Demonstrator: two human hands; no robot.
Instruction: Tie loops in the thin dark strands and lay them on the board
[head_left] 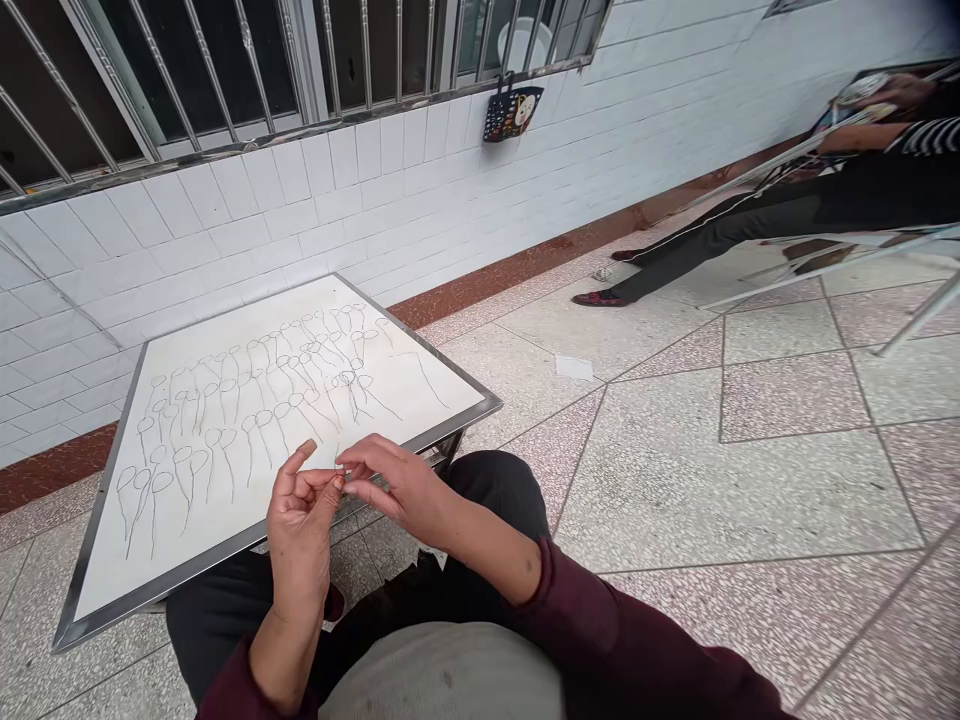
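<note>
While looped wires [259, 420] lie in rows across the bench [112, 580], your left hand [300, 530] pinches a thin wire [339, 472] by the near edge — your right hand [401, 487] meets it there, though I cannot tell whether that one grips too.
</note>
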